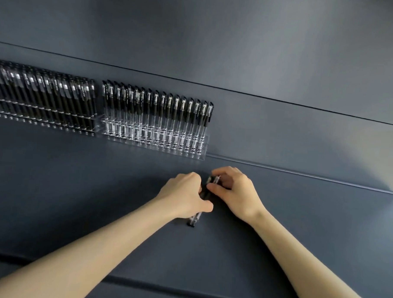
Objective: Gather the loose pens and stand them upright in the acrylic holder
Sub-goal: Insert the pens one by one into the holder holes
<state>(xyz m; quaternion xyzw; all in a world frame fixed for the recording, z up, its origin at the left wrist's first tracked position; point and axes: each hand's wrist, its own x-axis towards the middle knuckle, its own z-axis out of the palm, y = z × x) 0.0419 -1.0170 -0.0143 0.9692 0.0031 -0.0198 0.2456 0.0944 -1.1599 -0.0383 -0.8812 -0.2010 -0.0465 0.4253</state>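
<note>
A small bundle of loose black pens [204,195] with clear barrels lies on the dark grey table [98,201], pointing away from me. My left hand [184,195] curls round the bundle's lower half, with the pen tips showing below it. My right hand [234,191] pinches the capped upper ends between thumb and fingers. Just beyond the hands stands a clear acrylic holder [155,144], its back row filled with several upright black pens [161,109] and its front holes open.
A second acrylic holder [41,119], packed full with black pens, stands to the left of the first one against the grey back wall. A raised ledge [302,173] runs along the wall to the right. The table's front edge [185,290] is near my forearms.
</note>
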